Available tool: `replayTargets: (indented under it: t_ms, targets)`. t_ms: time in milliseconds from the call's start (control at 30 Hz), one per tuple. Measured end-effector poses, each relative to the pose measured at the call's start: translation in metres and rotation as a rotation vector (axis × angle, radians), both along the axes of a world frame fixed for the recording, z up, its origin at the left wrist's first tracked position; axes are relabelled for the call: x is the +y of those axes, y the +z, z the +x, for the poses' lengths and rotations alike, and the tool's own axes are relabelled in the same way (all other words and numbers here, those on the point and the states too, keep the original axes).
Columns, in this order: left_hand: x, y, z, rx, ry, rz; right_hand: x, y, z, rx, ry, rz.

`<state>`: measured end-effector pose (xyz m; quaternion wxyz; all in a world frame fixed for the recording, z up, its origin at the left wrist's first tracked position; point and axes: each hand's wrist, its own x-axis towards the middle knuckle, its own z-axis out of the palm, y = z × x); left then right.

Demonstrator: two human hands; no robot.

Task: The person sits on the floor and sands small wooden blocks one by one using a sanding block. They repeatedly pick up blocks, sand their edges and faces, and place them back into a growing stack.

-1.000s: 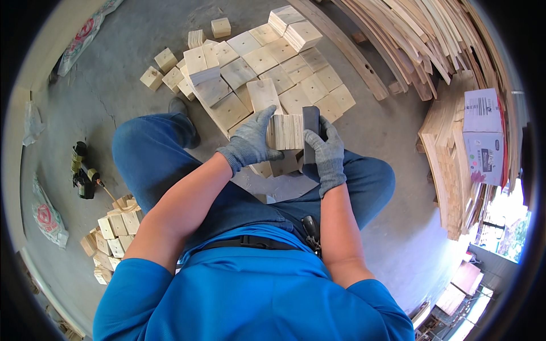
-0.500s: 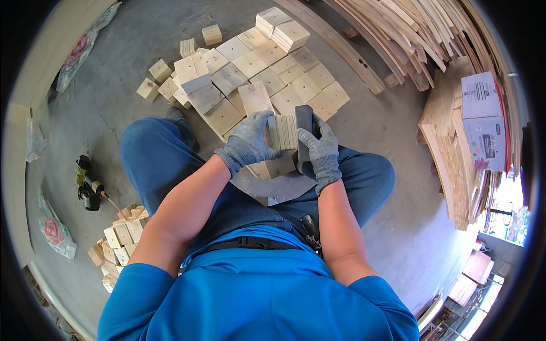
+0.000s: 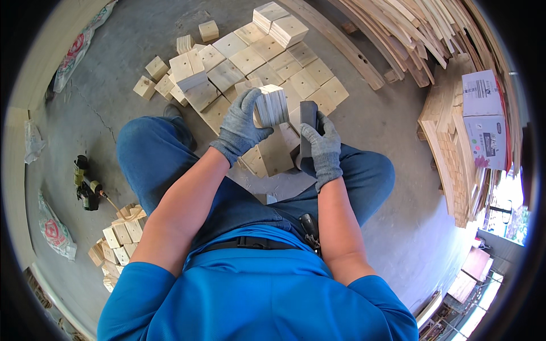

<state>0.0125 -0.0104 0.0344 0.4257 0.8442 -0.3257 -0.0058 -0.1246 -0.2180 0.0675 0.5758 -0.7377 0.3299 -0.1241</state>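
Note:
In my gloved left hand (image 3: 239,128) is a pale wooden block (image 3: 272,108) with lined, layered sides, lifted above the other blocks and tilted. The fingers are wrapped round its left side. My gloved right hand (image 3: 324,146) grips a dark grey oblong block (image 3: 307,128), much like a sanding block, standing on end just right of the wooden one. A small gap separates the two. Under and beyond my hands, square wooden blocks (image 3: 247,60) lie side by side on the floor, most with a small dark hole on top.
Taller blocks (image 3: 289,29) stand on the far edge of the layout. A cordless drill (image 3: 87,184) and a pile of blocks (image 3: 122,241) lie to my left. Long boards (image 3: 392,40) and a white carton (image 3: 485,119) are on the right. My bent knees flank the work.
The wooden block has moved up and slightly left in my left hand and turned, showing another side. The dark block has shifted a little right, away from it.

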Motion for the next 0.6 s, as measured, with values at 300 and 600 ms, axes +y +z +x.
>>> replayTargets:
  t_ms: [300, 600]
  targets:
    - [0.007, 0.008, -0.007, -0.066, -0.074, -0.004, 0.003, -0.005, 0.003, 0.026, 0.012, -0.034]
    - [0.019, 0.010, -0.024, -0.208, -0.264, -0.054, 0.000, -0.018, 0.000, 0.002, 0.034, -0.063]
